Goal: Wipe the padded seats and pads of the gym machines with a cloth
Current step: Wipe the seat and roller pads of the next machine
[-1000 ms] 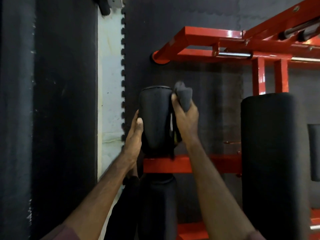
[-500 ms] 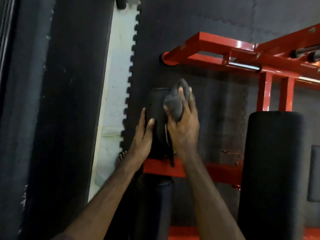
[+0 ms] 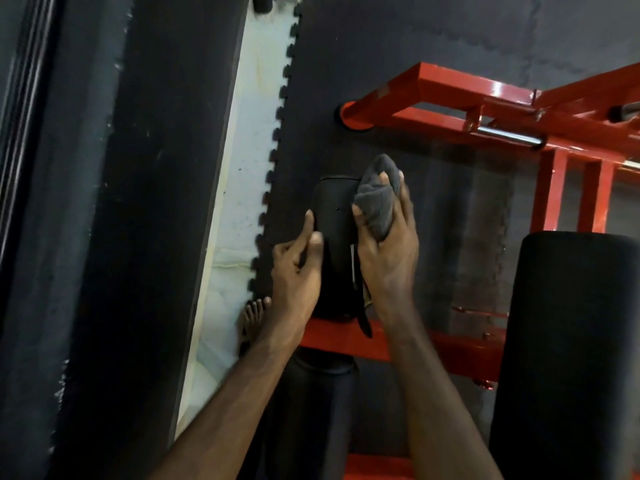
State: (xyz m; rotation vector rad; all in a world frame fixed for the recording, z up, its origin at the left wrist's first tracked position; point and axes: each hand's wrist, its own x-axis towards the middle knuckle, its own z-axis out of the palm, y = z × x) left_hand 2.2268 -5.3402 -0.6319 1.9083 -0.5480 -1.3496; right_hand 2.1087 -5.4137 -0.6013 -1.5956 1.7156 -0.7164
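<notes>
Black roller pad (image 3: pixel 334 237) stands at the centre, above a red frame bar (image 3: pixel 332 336). Right hand (image 3: pixel 386 251) grips a grey cloth (image 3: pixel 375 199) at its 2 o'clock side. Left hand (image 3: pixel 294 271), fingers fairly straight, touches its 9 o'clock side.

Dim overall; glare on the red frame (image 3: pixel 498 88) upper right; soft focus; left edge lines bowed.
</notes>
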